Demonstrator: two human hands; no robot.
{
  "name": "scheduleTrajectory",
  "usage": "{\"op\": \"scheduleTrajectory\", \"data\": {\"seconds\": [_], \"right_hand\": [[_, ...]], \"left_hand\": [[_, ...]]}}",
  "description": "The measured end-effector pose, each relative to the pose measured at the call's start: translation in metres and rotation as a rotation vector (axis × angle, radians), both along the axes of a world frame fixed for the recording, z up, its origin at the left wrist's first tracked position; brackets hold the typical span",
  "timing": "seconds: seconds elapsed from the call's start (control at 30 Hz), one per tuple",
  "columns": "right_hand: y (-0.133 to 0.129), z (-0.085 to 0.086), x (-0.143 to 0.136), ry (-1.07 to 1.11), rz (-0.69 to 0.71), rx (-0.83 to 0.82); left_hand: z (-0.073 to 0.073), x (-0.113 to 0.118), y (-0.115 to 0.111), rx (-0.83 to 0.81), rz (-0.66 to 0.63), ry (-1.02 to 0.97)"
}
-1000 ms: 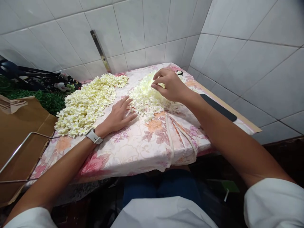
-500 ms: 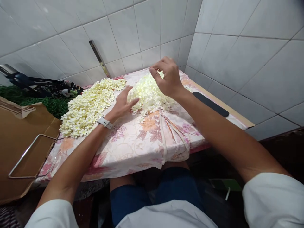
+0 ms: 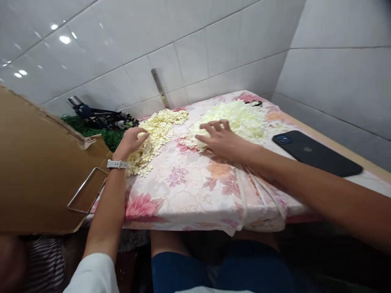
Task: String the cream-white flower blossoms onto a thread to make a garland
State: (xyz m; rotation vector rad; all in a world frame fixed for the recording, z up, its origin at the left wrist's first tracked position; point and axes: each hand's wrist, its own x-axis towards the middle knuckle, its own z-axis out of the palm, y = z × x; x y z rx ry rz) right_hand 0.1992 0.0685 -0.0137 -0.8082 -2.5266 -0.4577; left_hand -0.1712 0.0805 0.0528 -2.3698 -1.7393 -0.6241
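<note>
Two heaps of small pale flowers lie on a table with a floral cloth (image 3: pixel 189 199). My left hand (image 3: pixel 132 141), with a white watch on its wrist, is over the upper left side of the yellowish heap (image 3: pixel 161 130); thumb and fingertips are bent close together, and whatever they may hold is too small to make out. My right hand (image 3: pixel 220 138) reaches to the near left edge of the whiter heap (image 3: pixel 244 118), fingers spread and curved, with nothing visible in them.
A black phone (image 3: pixel 317 152) lies at the right. At the left stand a cardboard box (image 3: pixel 45 171) and a metal wire frame (image 3: pixel 84 189), with green material (image 3: pixel 111 138) and a dark folded tripod-like object (image 3: pixel 97 116) behind. A metal strip (image 3: pixel 159 87) leans on the tiled wall.
The view has shifted. My left hand has moved left from between the heaps to the yellowish one. My right hand has come down to the near left edge of the whiter heap, its fingers opening.
</note>
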Motion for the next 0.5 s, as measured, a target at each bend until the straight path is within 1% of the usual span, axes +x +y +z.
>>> {"op": "scheduleTrajectory", "data": {"seconds": [0.03, 0.1, 0.17, 0.23, 0.3, 0.4, 0.5], "right_hand": [[0.002, 0.002, 0.002, 0.069, -0.022, -0.037], [0.0, 0.004, 0.003, 0.155, 0.022, -0.112], [-0.009, 0.005, -0.001, 0.2, 0.095, -0.129], [-0.018, 0.005, -0.007, 0.233, 0.151, -0.116], [-0.026, 0.003, -0.012, 0.246, 0.211, -0.107], [-0.029, -0.001, -0.017, 0.258, 0.249, -0.13], [-0.029, -0.003, -0.018, 0.285, 0.225, -0.174]], "left_hand": [[0.0, -0.001, -0.003, -0.033, -0.021, -0.013], [-0.002, 0.002, -0.008, -0.165, -0.084, -0.006], [-0.006, 0.008, -0.011, -0.236, -0.071, 0.102], [-0.011, 0.014, -0.013, -0.249, -0.01, 0.188], [-0.013, 0.019, -0.016, -0.252, -0.011, 0.202], [-0.009, 0.026, -0.02, -0.219, -0.063, 0.154], [-0.003, 0.037, -0.023, -0.147, -0.176, -0.016]]}}
